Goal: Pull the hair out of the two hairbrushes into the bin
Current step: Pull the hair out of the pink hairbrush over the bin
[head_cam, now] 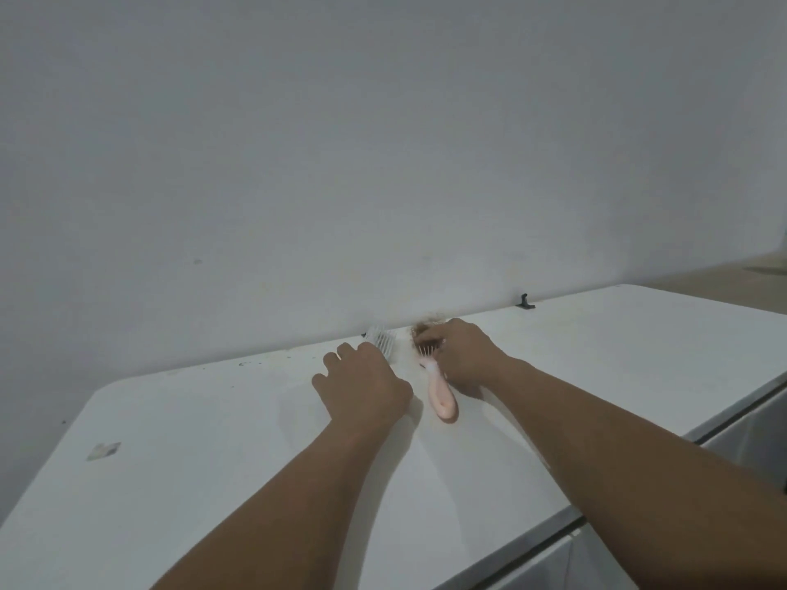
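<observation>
A pink hairbrush (pixel 443 396) lies on the white top (pixel 213 440), handle toward me, its bristles full of brown hair (pixel 422 330). My right hand (pixel 466 355) rests on the brush head, fingers curled over the hair and bristles. Left of it lies a clear white hairbrush (pixel 383 339) near the wall. My left hand (pixel 362 385) covers that brush's near part, fingers bent down on it; the grip itself is hidden. No bin is in view.
The white top meets a plain wall (pixel 383 163) just behind the brushes. A small black hook (pixel 524 301) sits at the back edge to the right. A chipped patch (pixel 103 450) marks the surface at left. The right edge drops off.
</observation>
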{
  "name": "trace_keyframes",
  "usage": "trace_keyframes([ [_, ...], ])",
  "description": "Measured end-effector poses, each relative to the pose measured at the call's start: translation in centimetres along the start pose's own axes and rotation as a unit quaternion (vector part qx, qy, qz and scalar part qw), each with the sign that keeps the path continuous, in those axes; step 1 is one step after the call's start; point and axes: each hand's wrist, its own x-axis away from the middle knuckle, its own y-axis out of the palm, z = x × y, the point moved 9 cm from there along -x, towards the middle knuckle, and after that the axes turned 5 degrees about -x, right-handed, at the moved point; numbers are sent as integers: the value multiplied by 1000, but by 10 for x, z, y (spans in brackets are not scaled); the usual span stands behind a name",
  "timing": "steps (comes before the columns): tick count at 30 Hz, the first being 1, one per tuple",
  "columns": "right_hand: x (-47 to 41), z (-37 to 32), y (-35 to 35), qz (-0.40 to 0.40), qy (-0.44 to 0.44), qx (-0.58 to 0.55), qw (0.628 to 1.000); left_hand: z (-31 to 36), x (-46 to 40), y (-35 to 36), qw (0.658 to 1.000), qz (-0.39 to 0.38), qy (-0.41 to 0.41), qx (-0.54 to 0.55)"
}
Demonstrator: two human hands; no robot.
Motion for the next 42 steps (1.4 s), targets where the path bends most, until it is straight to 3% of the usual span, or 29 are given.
trace_keyframes([
  [4,0,-7,-6,-37,-34,-13,999,13,2,-11,996,58,54,-29],
  [7,4,-5,-7,-61,-46,-11,997,26,5,-21,987,93,114,59],
  [10,6,-1,-16,-60,-23,-62,996,33,12,-21,979,45,122,156],
  [12,4,6,-29,-11,-4,-89,996,36,18,-15,982,5,117,148],
  [16,-2,21,-45,85,9,-38,996,36,20,-6,984,-29,128,121],
  [22,3,40,-26,29,76,-73,994,36,25,-9,973,-53,118,191],
  [25,11,41,-34,53,81,-106,990,40,26,-11,958,-48,132,251],
  [28,23,43,-46,57,95,-172,979,49,32,-3,940,-100,149,289],
  [32,43,44,-76,74,93,-190,975,57,41,4,898,-154,113,398],
  [36,66,46,-108,87,95,-207,970,78,56,1,878,-203,121,416],
  [42,110,55,-152,101,102,-228,963,112,95,-11,821,-279,134,479],
])
